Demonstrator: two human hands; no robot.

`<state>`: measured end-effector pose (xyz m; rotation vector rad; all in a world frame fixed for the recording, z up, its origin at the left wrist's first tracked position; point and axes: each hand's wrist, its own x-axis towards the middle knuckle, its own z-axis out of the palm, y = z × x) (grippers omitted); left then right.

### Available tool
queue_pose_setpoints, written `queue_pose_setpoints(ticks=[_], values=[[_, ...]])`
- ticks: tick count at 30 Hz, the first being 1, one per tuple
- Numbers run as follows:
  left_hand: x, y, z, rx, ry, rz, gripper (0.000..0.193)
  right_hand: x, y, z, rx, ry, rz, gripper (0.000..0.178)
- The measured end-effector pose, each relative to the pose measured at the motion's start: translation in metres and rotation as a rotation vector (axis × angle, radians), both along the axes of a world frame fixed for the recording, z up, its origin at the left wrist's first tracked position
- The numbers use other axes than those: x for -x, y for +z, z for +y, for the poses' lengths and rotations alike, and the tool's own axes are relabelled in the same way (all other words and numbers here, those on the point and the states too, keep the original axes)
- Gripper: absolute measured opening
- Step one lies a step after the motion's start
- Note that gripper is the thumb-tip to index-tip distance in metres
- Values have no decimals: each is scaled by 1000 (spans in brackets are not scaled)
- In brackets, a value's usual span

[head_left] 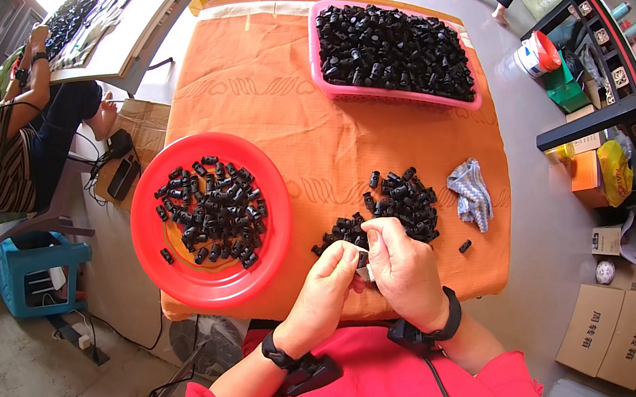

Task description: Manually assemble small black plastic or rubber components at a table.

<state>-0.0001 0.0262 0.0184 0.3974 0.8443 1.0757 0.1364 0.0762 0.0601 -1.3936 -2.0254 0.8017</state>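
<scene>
My left hand (325, 293) and my right hand (405, 268) meet over the near edge of the table. Between the fingertips of my left hand is a small black plastic cord lock (362, 259), with a whitish bit just below it. My right thumb and fingers are pinched together beside it; what they grip is hidden. Just beyond my hands lies a loose pile of black cord locks (406, 205), partly covered by my fingers. To the left, a round red tray (275, 243) holds many more. A pink basket (403, 106) heaped with them stands at the far right.
An orange cloth (238, 111) covers the table. A blue-and-white rag (471, 195) and one stray cord lock (464, 246) lie right of the pile. Another person (10, 147) sits at a table on the left. Shelving (609, 94) and cardboard boxes (617, 330) stand to the right.
</scene>
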Motion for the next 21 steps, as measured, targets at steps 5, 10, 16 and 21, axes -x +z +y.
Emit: queue_pose_setpoints(ticks=[5, 10, 16, 21], values=[[1, 0, -1, -2, -18, 52, 21, 0, -2, -1, 21, -2, -4, 11], [0, -2, -1, -18, -26, 49, 21, -1, -4, -1, 59, -13, -1, 10], [1, 1, -1, -12, -34, 58, 21, 0, -3, -1, 107, -17, 42, 9], [1, 0, -1, -12, -36, 73, 20, -1, -4, -1, 120, -14, 48, 8]])
